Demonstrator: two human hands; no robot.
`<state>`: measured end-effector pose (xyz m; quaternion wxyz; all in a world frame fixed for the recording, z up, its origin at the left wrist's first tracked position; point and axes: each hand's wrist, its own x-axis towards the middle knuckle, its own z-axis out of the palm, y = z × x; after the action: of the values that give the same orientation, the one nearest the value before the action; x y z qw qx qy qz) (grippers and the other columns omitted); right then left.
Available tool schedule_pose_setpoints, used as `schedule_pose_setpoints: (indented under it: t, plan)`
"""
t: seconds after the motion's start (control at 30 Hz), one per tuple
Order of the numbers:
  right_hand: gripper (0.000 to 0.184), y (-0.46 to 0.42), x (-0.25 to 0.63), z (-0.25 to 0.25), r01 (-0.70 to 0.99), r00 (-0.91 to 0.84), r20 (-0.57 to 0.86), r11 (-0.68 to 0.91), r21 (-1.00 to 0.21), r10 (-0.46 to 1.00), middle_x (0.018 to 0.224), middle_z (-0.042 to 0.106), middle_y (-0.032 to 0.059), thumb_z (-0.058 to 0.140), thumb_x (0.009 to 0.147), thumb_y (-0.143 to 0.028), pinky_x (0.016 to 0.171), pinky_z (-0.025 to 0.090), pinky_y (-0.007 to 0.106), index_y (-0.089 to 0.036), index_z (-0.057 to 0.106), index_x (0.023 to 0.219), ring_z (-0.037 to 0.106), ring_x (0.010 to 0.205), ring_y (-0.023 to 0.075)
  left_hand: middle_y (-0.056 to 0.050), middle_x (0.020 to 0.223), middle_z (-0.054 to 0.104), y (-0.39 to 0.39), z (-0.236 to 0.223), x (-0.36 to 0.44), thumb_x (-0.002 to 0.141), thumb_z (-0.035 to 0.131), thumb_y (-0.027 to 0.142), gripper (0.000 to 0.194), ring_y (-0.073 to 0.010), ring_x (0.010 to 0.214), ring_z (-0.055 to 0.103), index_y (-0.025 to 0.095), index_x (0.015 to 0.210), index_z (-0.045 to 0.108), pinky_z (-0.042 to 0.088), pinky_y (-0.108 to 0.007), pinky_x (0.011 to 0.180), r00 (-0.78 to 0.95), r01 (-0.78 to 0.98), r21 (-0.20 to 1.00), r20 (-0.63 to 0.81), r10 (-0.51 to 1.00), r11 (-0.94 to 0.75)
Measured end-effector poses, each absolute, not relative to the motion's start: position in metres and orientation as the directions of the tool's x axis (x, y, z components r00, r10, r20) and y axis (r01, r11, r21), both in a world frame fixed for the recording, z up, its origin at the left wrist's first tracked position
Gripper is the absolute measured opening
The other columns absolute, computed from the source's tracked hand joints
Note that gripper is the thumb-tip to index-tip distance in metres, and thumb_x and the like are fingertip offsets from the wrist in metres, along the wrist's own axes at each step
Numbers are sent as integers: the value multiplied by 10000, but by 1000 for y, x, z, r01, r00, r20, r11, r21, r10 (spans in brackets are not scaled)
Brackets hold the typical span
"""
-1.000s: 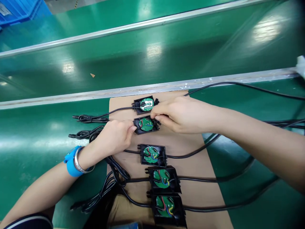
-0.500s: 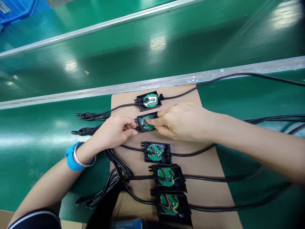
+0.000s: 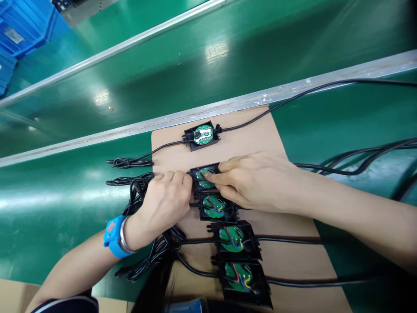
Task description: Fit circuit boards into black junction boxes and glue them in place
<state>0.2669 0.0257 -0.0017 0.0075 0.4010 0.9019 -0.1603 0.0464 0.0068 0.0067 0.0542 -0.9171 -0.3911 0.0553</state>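
An open black plastic case (image 3: 193, 174) holds a round green circuit board (image 3: 206, 181) with a red wire showing. At its right end my right hand (image 3: 257, 180) grips the case, index finger pressed on the board. My left hand (image 3: 169, 195) is closed at the left end, where the black cable enters; the fingertips and that stretch of cable are hidden. Directly below, nearly touching, lies a second open case (image 3: 234, 215) with red, blue and yellow wires on its board. Above lies another case (image 3: 190, 145), its board showing a white patch.
Two more open wired cases (image 3: 252, 243) lie nearest me on the cardboard sheet (image 3: 247, 145). Coiled black cables (image 3: 153, 256) bunch at left; other cables (image 3: 352, 158) run off right. A metal rail (image 3: 228, 104) crosses behind the cardboard. Blue crates (image 3: 29, 26) stand at far left.
The case between my hands has moved toward me, away from the top case and up against the one below. My left hand has turned knuckles-up, while my right index finger stays on the board.
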Motion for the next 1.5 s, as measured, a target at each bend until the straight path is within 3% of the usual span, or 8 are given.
schedule_pose_setpoints:
  t: [0.13,0.27,0.47,0.67,0.93,1.03,1.37,1.5]
  plan:
    - [294,26,264,-1,721,-674,-121,613,-324,729,827,720,81,491,919,-265,591,344,319,-218,768,1005,618,654,194,-100,665,604,-4,9,66,828,376,-28,303,-223,593,592,106,777,644,393,-316,486,663,666,-372,-102,742,-646]
    - [317,25,262,1,754,-647,-166,593,-283,744,857,728,96,472,923,-275,573,325,315,-208,770,1007,645,701,215,-100,645,607,-10,11,71,897,350,-26,341,-210,590,609,56,847,676,412,-297,488,602,685,-403,-156,783,-607]
    - [332,21,263,2,756,-648,-191,592,-280,737,926,739,104,467,921,-266,600,364,315,-217,755,1077,681,800,246,-151,1082,674,-17,13,59,891,433,30,421,-214,854,658,35,1294,556,567,-317,674,681,696,-245,-71,729,-675]
    - [354,25,265,0,757,-634,-182,554,-347,752,940,752,102,493,889,-268,609,387,302,-250,743,1139,681,771,241,-113,1036,670,-16,3,63,858,472,83,338,-214,821,610,83,1158,629,547,-328,647,715,688,-135,-41,698,-713]
    - [326,33,274,8,670,-717,-173,600,-437,675,887,750,68,549,864,-234,604,369,286,-218,691,1157,681,761,222,-88,1124,683,0,0,54,936,464,117,229,-202,1009,609,136,1058,657,483,-357,899,754,640,182,43,656,-747]
    - [398,33,284,11,653,-722,-178,576,-492,668,899,734,52,578,843,-223,617,403,270,-177,599,1238,677,786,207,-83,1232,677,0,-6,55,941,427,71,286,-187,1076,616,138,1117,642,439,-362,923,800,581,187,47,598,-792]
    - [196,28,294,15,703,-671,-232,506,-499,704,708,641,27,429,920,-234,599,389,275,-185,577,801,576,618,148,-95,1243,694,-4,-16,52,930,476,94,286,-199,1059,643,120,1133,676,451,-357,932,788,559,215,161,594,-801]
    - [180,21,294,10,659,-732,-94,667,-347,674,818,647,65,443,910,-175,651,426,296,-160,621,930,595,697,173,-101,1218,703,-5,-18,54,931,469,96,279,-201,1027,646,117,1102,689,468,-355,910,781,566,191,187,596,-802]
